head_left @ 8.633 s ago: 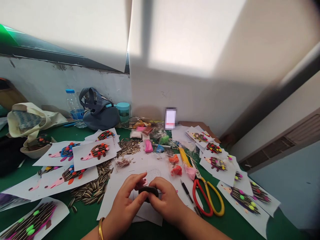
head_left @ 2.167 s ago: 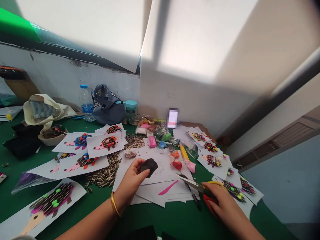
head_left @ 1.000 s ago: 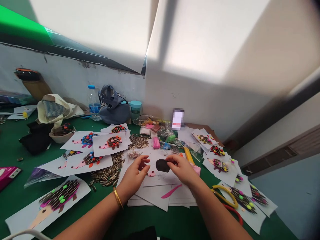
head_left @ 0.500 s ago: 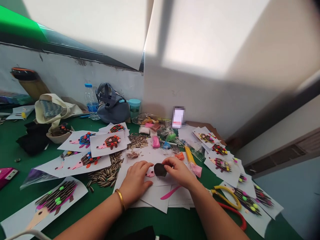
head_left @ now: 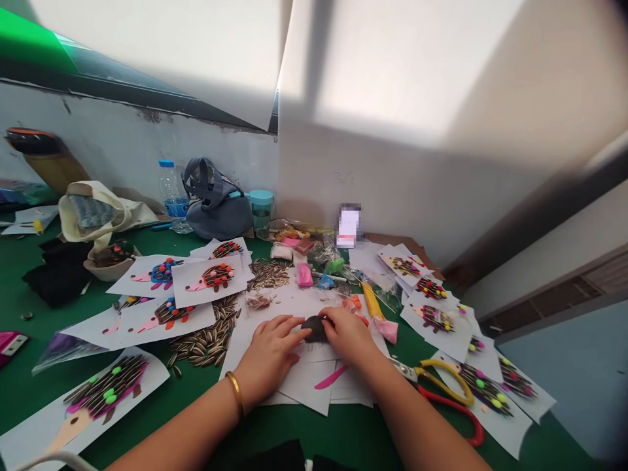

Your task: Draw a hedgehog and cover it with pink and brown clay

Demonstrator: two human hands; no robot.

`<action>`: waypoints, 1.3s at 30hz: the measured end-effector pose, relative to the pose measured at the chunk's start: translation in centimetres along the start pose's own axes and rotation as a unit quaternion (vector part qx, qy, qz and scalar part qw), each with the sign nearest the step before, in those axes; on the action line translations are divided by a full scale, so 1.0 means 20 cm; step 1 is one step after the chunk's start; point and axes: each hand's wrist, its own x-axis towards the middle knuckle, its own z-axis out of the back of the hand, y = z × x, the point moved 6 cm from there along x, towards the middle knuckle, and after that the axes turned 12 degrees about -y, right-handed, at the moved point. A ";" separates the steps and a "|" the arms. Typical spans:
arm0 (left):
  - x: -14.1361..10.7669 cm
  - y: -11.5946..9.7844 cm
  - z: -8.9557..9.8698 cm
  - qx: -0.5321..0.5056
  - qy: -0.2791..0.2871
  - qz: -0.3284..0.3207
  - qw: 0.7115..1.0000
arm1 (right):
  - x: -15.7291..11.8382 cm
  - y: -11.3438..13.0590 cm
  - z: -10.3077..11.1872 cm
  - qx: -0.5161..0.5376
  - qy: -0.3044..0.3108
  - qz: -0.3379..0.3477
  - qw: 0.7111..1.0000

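Observation:
A flat, dark oval piece of modelling clay [head_left: 314, 329] lies on white paper [head_left: 318, 384] between my hands. My left hand [head_left: 275, 350], wearing a gold bangle, has its fingers stretched out and touches the left edge of the clay. On the other side, my right hand [head_left: 348, 335] has bent fingers closed on the clay's right edge. The pink head seen earlier beside the clay is now hidden behind my left fingers. A magenta clay strip [head_left: 330, 377] lies on the paper below.
Scissors [head_left: 436, 379] with yellow and red handles lie right of my right forearm. Sunflower seeds [head_left: 210, 333] are heaped on the left. Finished hedgehog pictures [head_left: 216, 278] lie on both sides. Clay packets [head_left: 304, 275], a phone [head_left: 348, 226] and a bottle [head_left: 174, 196] stand farther back.
My left fingers have moved right, over the pink head and up to the dark clay. My right fingers have shifted slightly left over the clay. The view has moved a little.

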 end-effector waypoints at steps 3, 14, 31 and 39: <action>-0.01 -0.01 -0.02 0.013 0.019 -0.023 0.999 | -0.01 0.01 0.01 0.020 -0.005 0.001 1.000; 0.01 0.03 0.01 0.008 0.002 0.052 0.999 | -0.01 -0.01 -0.03 0.187 -0.034 -0.051 0.980; 0.00 0.04 -0.02 0.003 0.015 0.041 0.999 | 0.00 -0.06 -0.10 0.272 -0.017 -0.098 0.957; -0.01 0.05 -0.03 0.000 0.001 0.029 1.000 | -0.01 -0.08 -0.12 0.230 -0.012 -0.096 0.968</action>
